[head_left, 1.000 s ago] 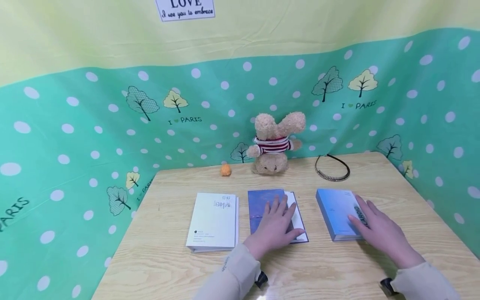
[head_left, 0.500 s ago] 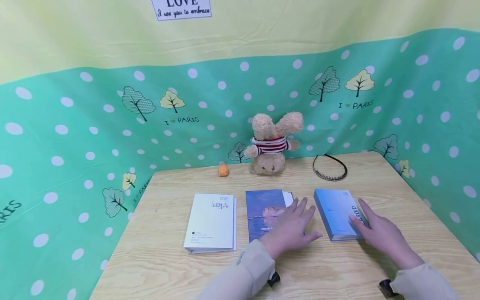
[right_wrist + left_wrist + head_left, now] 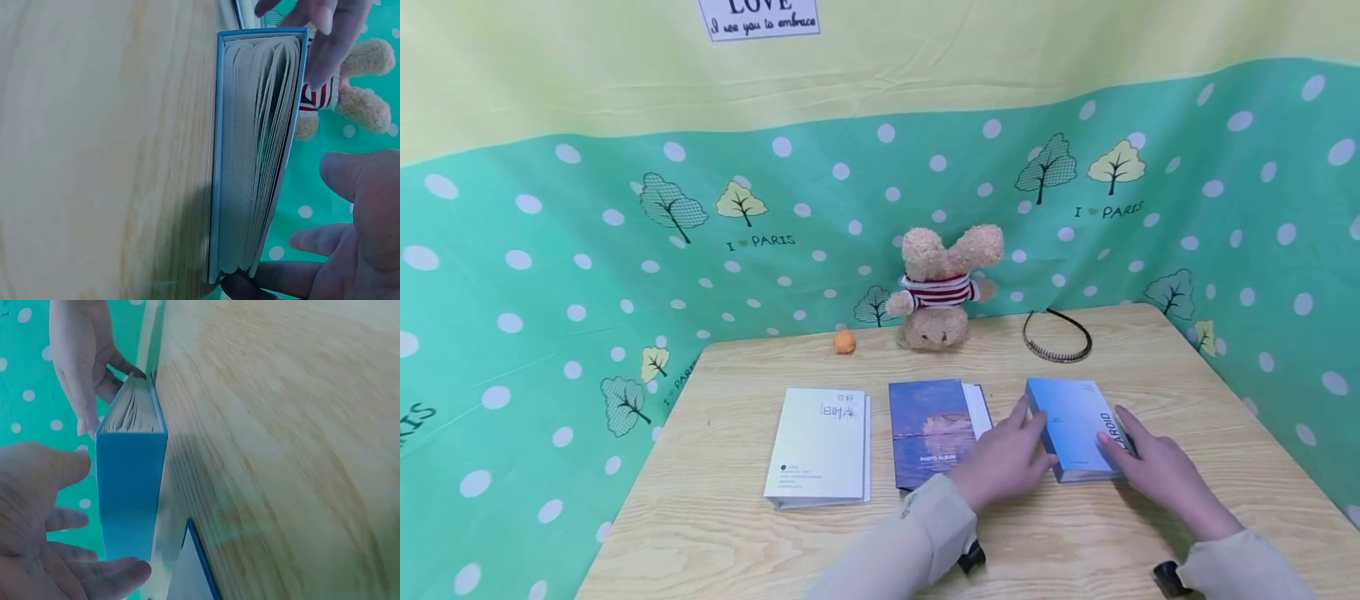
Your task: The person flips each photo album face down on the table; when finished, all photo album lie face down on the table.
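A thick blue photo album [image 3: 1075, 429] lies on the table between my two hands. In the left wrist view its plain blue spine [image 3: 131, 494] faces my left hand [image 3: 1003, 458], whose fingertips are right at it, the fingers spread. My right hand [image 3: 1165, 475] is at the album's other side. Its fingers reach the page-side edge in the right wrist view, while the thumb [image 3: 344, 178] stands a little off the top cover. The album's page block [image 3: 256, 150] shows, loosely fanned. Beside my left hand lies a purple-blue photo album [image 3: 928, 433], its right part overlapped by that hand.
A white album [image 3: 820, 446] lies at the left on the wooden table [image 3: 715, 533]. Along the back are an orange lump [image 3: 844, 342], an upside-down plush toy [image 3: 940, 287] in a striped top and a dark toothed headband [image 3: 1060, 357]. A dotted green cloth [image 3: 820, 208] hangs behind.
My left hand has moved right, off the purple-blue album and over to the blue album's spine. My right hand stays at the blue album's right edge. The head view has shifted slightly.
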Demonstrator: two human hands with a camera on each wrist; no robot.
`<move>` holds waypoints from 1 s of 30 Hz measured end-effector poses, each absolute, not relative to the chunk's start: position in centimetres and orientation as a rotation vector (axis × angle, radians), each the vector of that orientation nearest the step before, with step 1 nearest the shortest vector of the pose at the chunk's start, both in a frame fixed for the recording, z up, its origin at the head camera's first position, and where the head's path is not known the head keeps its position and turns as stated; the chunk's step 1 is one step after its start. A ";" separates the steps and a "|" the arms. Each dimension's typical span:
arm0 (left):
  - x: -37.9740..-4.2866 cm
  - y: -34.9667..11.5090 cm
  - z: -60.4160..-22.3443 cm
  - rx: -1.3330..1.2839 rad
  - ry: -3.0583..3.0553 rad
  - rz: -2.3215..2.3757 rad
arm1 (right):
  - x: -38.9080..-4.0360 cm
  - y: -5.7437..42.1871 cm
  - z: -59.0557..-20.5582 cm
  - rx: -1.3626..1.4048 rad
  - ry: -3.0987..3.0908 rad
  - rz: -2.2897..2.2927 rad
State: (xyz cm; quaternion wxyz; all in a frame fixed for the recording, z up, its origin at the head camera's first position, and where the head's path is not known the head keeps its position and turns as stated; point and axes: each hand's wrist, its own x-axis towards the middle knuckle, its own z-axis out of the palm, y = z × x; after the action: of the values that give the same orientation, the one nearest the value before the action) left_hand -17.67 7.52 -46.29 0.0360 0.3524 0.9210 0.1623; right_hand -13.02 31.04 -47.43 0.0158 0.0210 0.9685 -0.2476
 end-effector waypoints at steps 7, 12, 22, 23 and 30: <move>-18.0 8.8 -46.7 0.939 2.782 0.625 | -12.9 31.3 -47.4 0.071 2.981 -0.814; -17.9 9.5 -46.8 0.875 2.775 0.673 | -12.9 31.3 -47.4 0.090 2.953 -0.860; -17.5 10.6 -46.6 0.733 2.620 0.905 | -13.0 31.6 -46.9 0.213 2.786 -1.099; -17.4 10.6 -46.6 0.709 2.602 0.926 | -13.0 31.7 -46.9 0.224 2.768 -1.130; -17.0 11.0 -46.4 0.610 2.535 1.007 | -13.4 32.2 -46.4 0.297 2.651 -1.296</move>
State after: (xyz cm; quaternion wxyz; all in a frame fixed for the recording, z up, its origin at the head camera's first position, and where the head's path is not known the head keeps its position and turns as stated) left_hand -17.02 10.96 -46.39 0.1723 0.2151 0.8933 0.3550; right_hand -13.43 32.18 -46.39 0.0877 0.0997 0.8905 -0.4352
